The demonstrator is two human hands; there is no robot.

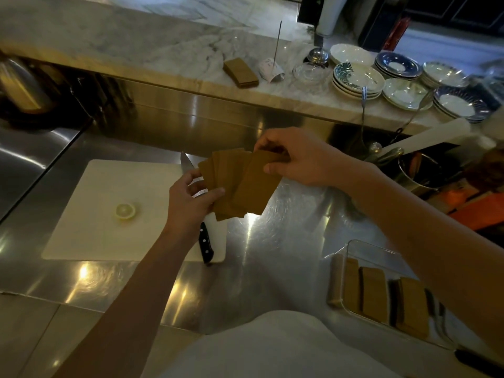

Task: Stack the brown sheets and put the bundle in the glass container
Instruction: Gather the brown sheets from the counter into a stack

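While brown sheets (237, 184) sit fanned mid-frame above table (286, 241), left hand (191, 199) and right hand (297, 159) both pinching them: loose grip risks slips, uneven bundle jamming glass container (362, 249), lower right.

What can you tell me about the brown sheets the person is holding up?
The brown sheets are thin, flat rectangles, plain tan like card or paper. Several are fanned out, overlapping, not yet squared up. The left hand grips their lower left edge; the right hand pinches the front sheet's top. They are held in the air above the steel counter.
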